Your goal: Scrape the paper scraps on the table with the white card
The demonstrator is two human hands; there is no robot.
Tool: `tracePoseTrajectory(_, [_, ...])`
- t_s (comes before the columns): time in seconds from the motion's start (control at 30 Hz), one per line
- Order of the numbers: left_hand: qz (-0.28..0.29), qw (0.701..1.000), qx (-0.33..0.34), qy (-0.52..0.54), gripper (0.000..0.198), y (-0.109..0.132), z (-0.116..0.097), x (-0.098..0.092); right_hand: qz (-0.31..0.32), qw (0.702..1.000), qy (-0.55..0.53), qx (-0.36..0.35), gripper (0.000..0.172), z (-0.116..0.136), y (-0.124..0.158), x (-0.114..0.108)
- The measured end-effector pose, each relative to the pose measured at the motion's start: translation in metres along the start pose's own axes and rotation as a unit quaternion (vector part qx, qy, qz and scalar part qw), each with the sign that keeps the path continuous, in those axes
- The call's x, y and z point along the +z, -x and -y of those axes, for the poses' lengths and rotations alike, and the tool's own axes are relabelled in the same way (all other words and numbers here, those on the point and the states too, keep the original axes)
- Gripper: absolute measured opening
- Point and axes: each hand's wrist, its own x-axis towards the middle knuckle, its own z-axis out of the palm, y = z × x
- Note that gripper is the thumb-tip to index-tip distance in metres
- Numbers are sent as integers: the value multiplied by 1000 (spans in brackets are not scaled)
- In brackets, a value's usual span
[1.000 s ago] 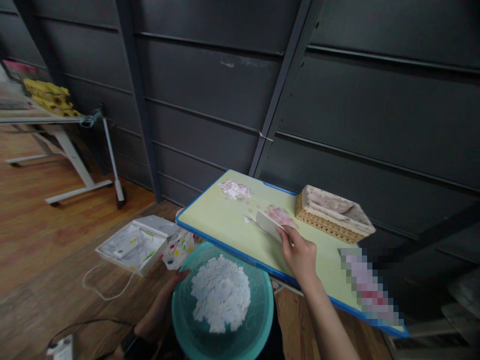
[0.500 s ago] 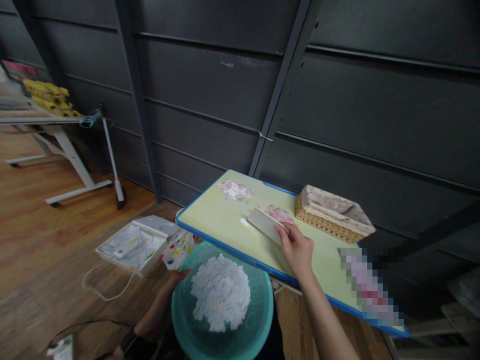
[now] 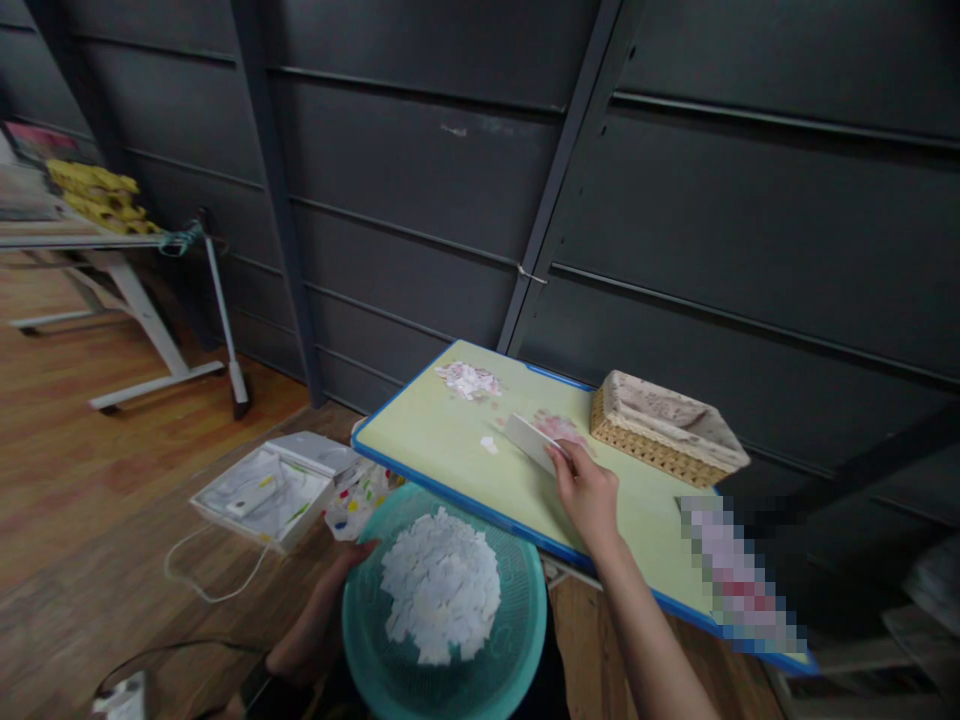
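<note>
R hand (image 3: 587, 492) w/ the flat blade (image 3: 534, 444) over the counter (image 3: 431, 440), L hand (image 3: 346, 562) at the green colander (image 3: 523, 600)

My R hand's closed in a pinch on the blade's near end, thumb in view, fingers partly hidden; its far tip points toward a loose scrap (image 3: 489, 445), near but apart; can't tell if the lower edge meets the counter. L hand: a fingertip at the colander's rim, rest too dark, so can't tell how far open. Colander's just below the counter's near edge, w/ a heap of white scraps (image 3: 441, 588) in it. Pinkish bits (image 3: 561, 430) lie behind the blade, a pale pile (image 3: 469, 380) nearer the far L corner. To do it well, IMO: blade low, steady tilt, short light strokes, stay clear of the basket (image 3: 652, 447), & colander snug to the edge so nothing drops btwn
</note>
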Motion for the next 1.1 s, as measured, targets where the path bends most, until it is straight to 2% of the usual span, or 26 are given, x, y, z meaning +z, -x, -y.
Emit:
tracePoseTrajectory(0.13, [1, 1000, 23, -7, 39, -4, 1, -3, -9, 1000, -24, -10, 29, 3, -1, 2])
tracePoseTrajectory(0.23, [16, 999, 32, -16, 46, -9, 3, -9, 20, 997, -73, -35, 26, 11, 3, 3])
tracePoseTrajectory(0.3, [22, 998, 47, -19, 51, -10, 3, -12, 38, 994, -98, -30, 25, 16, 5, 2])
tracePoseTrajectory(0.37, [26, 997, 64, -18, 55, -10, 2, -12, 28, 994, -109, -8, 24, 17, 7, 1])
tracePoseTrajectory(0.5, [21, 997, 63, -31, 42, -10, 1, -10, -2, 996, -87, 10, 26, 14, 7, 0])
tracePoseTrajectory(0.6, [18, 998, 57, -27, 30, -11, 1, -10, 14, 996, -87, -2, 25, 15, 9, 0])
tracePoseTrajectory(0.77, [36, 998, 49, -3, 28, -10, 2, -12, 54, 988, -146, -18, 20, 27, 21, -3])
tracePoseTrajectory(0.97, [26, 998, 52, 12, 11, -7, -1, -13, 39, 986, -156, -32, 18, 35, 27, -2])
tracePoseTrajectory(1.1, [8, 998, 60, 10, 13, -3, -8, -8, 63, 978, -184, -78, 18, 43, 29, -4])
